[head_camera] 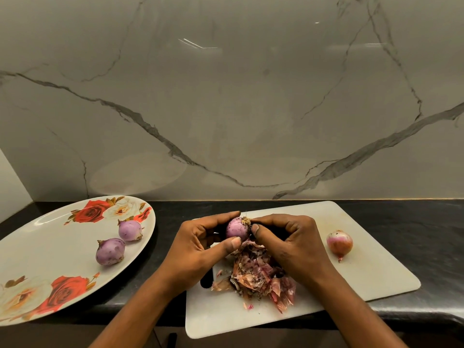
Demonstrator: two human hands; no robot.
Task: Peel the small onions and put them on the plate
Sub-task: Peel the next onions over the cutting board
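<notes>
In the head view, the job looks a little past halfway. On the white oval plate with red roses [37, 249], at the left of the frame, two peeled ones lie apart from each other: the farther pale purple onion [130, 230] and the nearer pale purple onion [110, 251]. A third small purple onion [238, 229] is in my hands at the centre of the frame, above the white plastic cutting board [371, 272]. Its side looks bare and glossy, with the dry root tuft still on top. One reddish unpeeled onion [339, 243] waits on the board at the right, well apart from my hands. The heap of dry pinkish skins [256, 275] sits on the board below my wrists.

My left hand [200, 244] cups the onion, thumb under it and fingers curled over the far side. My right hand [293, 242] pinches at the root tuft with thumb and forefinger. Whether it has a last shred of skin or only the roots, I cannot quite tell. Both forearms come up from the lower edge of the frame over the black counter [168, 214].
</notes>
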